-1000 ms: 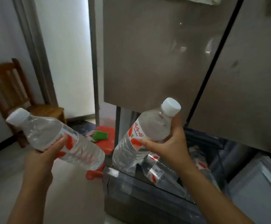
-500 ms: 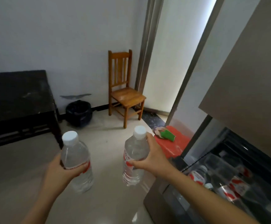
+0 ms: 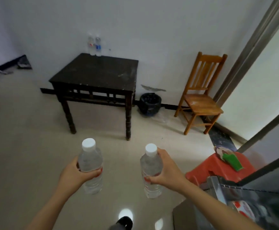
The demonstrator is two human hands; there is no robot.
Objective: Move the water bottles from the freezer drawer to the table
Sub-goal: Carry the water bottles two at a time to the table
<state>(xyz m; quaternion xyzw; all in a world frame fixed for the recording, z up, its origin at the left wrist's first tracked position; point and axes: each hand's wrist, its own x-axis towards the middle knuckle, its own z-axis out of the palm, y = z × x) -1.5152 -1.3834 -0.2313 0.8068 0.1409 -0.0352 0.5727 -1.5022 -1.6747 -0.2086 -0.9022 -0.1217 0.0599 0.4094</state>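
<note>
The left bottle [image 3: 90, 165], clear with a white cap, is held roughly upright in the left hand [image 3: 72, 174]. The fingers and thumb are curled round its middle, at a red label band. The right bottle [image 3: 150, 166] is gripped by the right hand [image 3: 166, 170], with the thumb laid across the red label and the other fingers curled round the far side up to the neck.

Both bottles are carried above the pale floor [image 3: 27, 146], well apart from the dark desk [image 3: 95, 73] that is seen ahead against the white wall. 2 more bottles [image 3: 94, 46] are stood side by side at the far edge of the desk, 1 with a red label and 1 with a blue label.

At the lower right the open freezer drawer [image 3: 217, 188] is seen, with blurred red-labelled bottles inside. A black bin [image 3: 149, 103] and a wooden chair [image 3: 200, 100] are placed to the right of the desk. A red stool [image 3: 207, 170] is set just beside the drawer.
</note>
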